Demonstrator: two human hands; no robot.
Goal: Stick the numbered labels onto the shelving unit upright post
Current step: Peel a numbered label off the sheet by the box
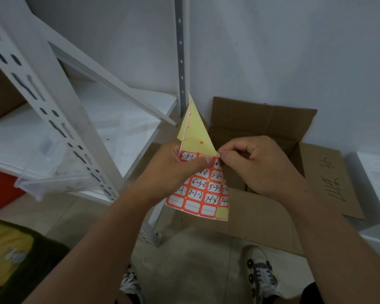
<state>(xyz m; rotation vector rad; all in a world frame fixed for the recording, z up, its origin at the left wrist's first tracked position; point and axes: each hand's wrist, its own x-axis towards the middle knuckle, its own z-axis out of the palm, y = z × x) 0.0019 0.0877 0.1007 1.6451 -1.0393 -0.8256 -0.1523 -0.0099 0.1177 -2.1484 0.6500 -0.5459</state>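
Note:
A sheet of red-bordered numbered labels (203, 189) hangs in front of me, its yellow backing bare across the upper part and folded up to a point. My left hand (176, 170) grips the sheet at its left edge, thumb pressed on the label row. My right hand (255, 163) pinches the sheet at its right edge with thumb and forefinger, at a label's corner. The white slotted upright post (53, 110) of the shelving unit slants across the left. A second grey perforated post (180, 51) stands at the wall behind the sheet.
White shelf boards (123, 119) lie behind the near post. An open cardboard box (272, 128) sits on the floor at the right by the wall. White foam pieces (377, 178) are at the far right. My shoes (261, 277) stand on the concrete floor.

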